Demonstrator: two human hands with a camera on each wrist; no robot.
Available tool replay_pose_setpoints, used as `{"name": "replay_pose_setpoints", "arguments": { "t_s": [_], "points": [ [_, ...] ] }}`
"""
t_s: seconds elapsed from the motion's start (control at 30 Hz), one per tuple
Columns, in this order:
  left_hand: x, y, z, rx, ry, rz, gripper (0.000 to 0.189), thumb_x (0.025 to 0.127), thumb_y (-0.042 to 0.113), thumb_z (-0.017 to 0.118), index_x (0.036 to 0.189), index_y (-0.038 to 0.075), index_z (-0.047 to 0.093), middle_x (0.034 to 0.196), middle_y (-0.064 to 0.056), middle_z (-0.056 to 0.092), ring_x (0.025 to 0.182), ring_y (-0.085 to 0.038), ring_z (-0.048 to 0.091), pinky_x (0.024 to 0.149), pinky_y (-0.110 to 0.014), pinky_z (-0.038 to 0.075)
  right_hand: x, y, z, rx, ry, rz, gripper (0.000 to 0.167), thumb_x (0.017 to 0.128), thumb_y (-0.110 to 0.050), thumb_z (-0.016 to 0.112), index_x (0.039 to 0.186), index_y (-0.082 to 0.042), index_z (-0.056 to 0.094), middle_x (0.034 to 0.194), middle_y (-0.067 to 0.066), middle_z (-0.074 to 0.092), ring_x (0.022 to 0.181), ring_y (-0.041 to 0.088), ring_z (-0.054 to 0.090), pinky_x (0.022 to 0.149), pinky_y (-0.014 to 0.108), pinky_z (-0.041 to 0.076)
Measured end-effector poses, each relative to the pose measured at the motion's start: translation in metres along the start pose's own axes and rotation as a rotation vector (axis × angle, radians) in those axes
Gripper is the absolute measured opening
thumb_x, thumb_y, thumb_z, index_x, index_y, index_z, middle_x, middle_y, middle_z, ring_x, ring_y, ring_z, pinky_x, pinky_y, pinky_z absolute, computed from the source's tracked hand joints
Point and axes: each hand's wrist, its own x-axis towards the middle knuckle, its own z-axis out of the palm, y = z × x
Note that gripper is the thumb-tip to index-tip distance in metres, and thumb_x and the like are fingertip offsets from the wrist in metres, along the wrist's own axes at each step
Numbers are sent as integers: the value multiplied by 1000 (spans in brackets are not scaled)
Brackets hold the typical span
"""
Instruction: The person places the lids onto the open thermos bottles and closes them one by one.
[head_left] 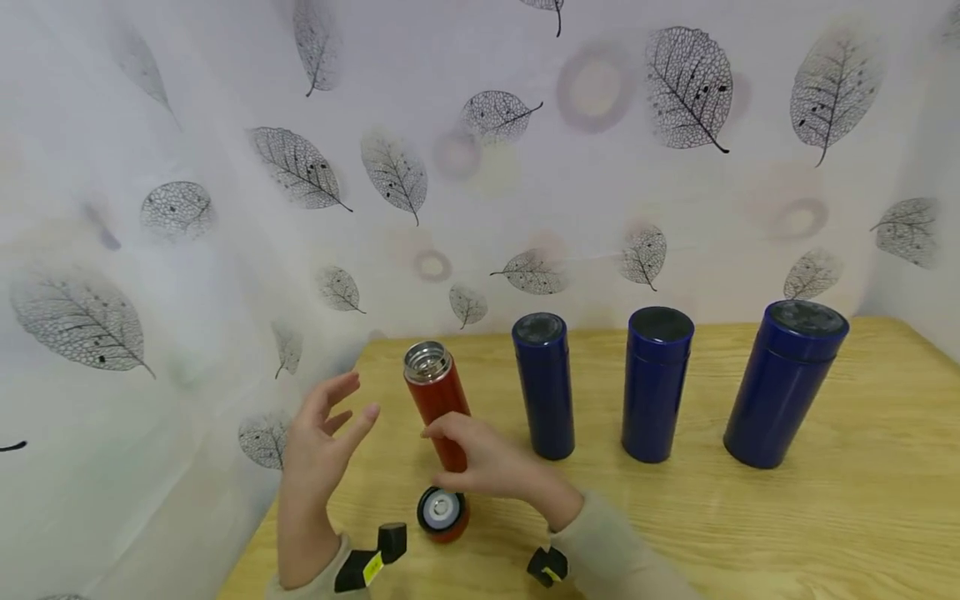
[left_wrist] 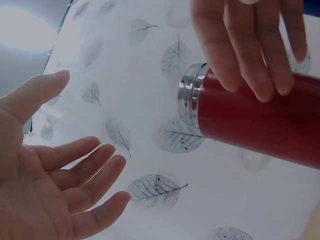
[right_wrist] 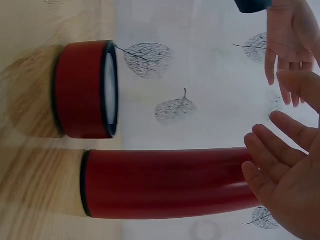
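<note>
A red thermos bottle (head_left: 438,396) stands on the table with its steel mouth uncovered. Its red cap (head_left: 442,512) lies upside down on the tabletop just in front, the pale inner side facing up. My left hand (head_left: 318,450) is raised to the left of the bottle, fingers loosely bent and thumb apart, holding nothing. My right hand (head_left: 487,454) is at the bottle's right front side with thumb and fingers spread; the fingertips overlap the red body. In the right wrist view, the right hand's fingers (right_wrist: 270,145) extend beside the bottle's upper part (right_wrist: 165,182).
Three blue thermos bottles, a slim one (head_left: 543,387), a middle one (head_left: 657,383) and a wider one (head_left: 783,383), stand capped in a row to the right. A pale cloth with leaf prints (head_left: 465,192) hangs behind and left of the wooden table (head_left: 750,533).
</note>
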Motion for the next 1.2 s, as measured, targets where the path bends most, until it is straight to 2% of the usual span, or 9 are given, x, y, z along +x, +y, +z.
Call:
{"name": "replay_pose_setpoints", "arguments": {
  "t_s": [0.1,0.2,0.37,0.53,0.77,0.87,0.97,1.1,1.2],
  "points": [
    [0,-5,0,12,-23,-24,46,81,13,65,121,-1,46,121,-15,48,111,-24,44,87,-42,39,2,5,7,-4,-78,9,44,80,-25,66,118,-10,51,116,-1,52,106,12,48,88,28,40],
    [1,-6,0,9,-43,-31,47,82,14,64,122,-1,45,122,-17,47,112,-27,43,88,-46,38,5,9,14,-17,-133,6,44,80,-28,66,118,-11,51,116,-2,52,104,8,47,87,25,39],
    [0,-8,-7,-8,-52,-50,46,84,12,61,124,-1,43,125,-15,44,114,-24,41,89,-43,36,10,12,26,-24,-190,4,46,80,-30,66,118,-10,51,116,-3,52,105,7,47,87,22,38],
    [-1,-9,-7,-10,-57,-42,48,84,12,62,125,0,42,124,-14,45,114,-21,41,88,-41,37,10,14,34,-19,-294,69,47,79,-31,67,120,-12,51,117,-6,51,106,7,47,87,22,39],
    [1,-8,-3,-20,-63,-17,50,83,9,62,125,-1,40,121,-14,47,112,-22,43,87,-44,38,9,17,38,-118,-416,60,52,78,-34,67,123,-13,50,124,-3,45,112,8,42,91,26,37],
    [2,-8,-3,-10,-63,-23,52,82,10,63,127,-1,37,122,-15,47,112,-22,43,86,-33,39,8,20,41,-162,-436,49,52,79,-34,66,124,-15,50,130,1,41,116,12,40,93,28,35],
    [3,-8,-2,-4,-66,-32,54,82,10,63,128,-1,36,122,-15,47,112,-23,44,85,-31,39,6,22,44,-202,-451,41,51,78,-34,67,123,-17,51,132,4,40,117,13,40,93,28,35],
    [4,-9,1,-18,-87,-39,55,82,11,64,128,-1,36,122,-17,47,112,-27,43,87,-45,38,3,22,48,-244,-492,36,48,78,-35,67,122,-20,53,133,4,39,117,15,40,94,30,34],
    [5,-9,4,-33,-120,-56,56,82,13,64,128,-1,35,123,-19,46,113,-29,42,88,-49,36,1,21,49,-293,-514,26,47,78,-36,66,121,-20,54,132,3,40,117,16,40,94,31,34]
  ]
}}
